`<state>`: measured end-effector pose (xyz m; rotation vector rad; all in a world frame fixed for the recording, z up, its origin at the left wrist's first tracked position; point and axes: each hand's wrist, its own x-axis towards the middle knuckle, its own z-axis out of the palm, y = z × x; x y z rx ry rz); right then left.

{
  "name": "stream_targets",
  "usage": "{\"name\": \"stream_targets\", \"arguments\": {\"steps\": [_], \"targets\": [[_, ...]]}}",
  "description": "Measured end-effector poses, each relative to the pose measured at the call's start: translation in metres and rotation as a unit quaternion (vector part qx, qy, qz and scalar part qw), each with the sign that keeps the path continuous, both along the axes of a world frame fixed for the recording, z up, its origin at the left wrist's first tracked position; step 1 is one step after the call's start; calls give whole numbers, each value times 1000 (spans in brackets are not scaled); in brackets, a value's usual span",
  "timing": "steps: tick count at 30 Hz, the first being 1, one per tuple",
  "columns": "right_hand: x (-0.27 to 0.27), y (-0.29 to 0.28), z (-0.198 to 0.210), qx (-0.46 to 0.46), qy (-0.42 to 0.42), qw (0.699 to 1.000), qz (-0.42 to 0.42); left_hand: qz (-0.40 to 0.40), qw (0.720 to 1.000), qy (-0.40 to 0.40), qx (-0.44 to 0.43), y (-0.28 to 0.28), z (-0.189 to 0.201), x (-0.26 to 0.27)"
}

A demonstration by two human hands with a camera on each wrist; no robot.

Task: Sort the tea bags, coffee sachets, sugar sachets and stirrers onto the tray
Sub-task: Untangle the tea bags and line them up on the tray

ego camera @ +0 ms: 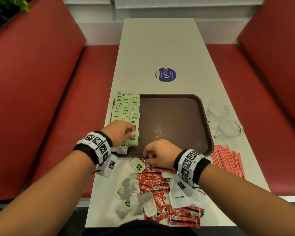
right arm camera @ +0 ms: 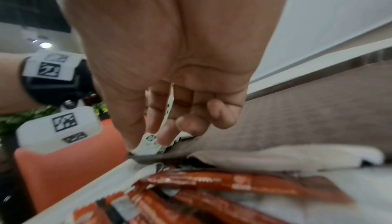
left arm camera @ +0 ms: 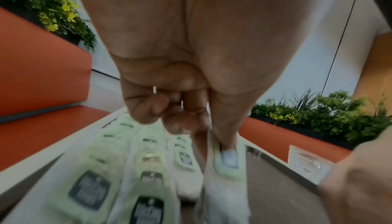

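Left hand (ego camera: pixel 120 132) pinches tea bag (ego camera: pixel 132 140) over tray (ego camera: pixel 174 123), touching tea rows' near end. Right hand (ego camera: pixel 157 153) pinches sachet (right arm camera: pixel 151 141), nearer pile.

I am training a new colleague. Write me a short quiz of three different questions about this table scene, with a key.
1. True or false: the stirrers already lie on the tray.
2. Multiple choice: what does the left hand pinch? A) a coffee sachet B) a tea bag C) a glass cup
3. Fill in: the two glass cups stand on the table to the ____ of the tray.

Key
1. False: they lie on the table, right of the tray.
2. B, at the near end of the tea bag rows.
3. Right. The right hand pinches a sachet at the near rim.
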<state>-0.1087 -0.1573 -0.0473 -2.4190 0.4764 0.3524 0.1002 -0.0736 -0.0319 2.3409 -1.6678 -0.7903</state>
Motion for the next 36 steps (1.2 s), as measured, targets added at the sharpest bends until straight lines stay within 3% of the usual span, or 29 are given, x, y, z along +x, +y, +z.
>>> {"name": "stream_targets", "arguments": {"steps": [3, 8, 16, 20, 23, 26, 29, 33, 36], "targets": [[8, 11, -2, -35, 20, 996, 85, 4, 999, -2, 35, -6, -14, 5], [22, 21, -6, -100, 78, 979, 157, 65, 998, -19, -5, -22, -27, 14], [27, 21, -21, -120, 83, 974, 173, 90, 994, -66, -3, -37, -26, 12], [23, 20, -21, -113, 46, 977, 175, 54, 992, -108, 29, -44, -24, -3], [22, 20, -18, -112, 24, 979, 167, 10, 985, -151, 80, -48, -27, -8], [19, 19, -16, -108, -6, 983, 147, 16, 985, -149, 88, -47, -29, -8], [16, 20, -12, -80, -54, 990, 101, 26, 990, -121, 62, -42, -23, -10], [11, 19, -6, -34, -126, 991, 14, 32, 999, -26, -13, -19, -4, -11], [5, 17, -2, 5, -134, 990, -45, -6, 1000, -17, 3, 10, 9, -16]]}}
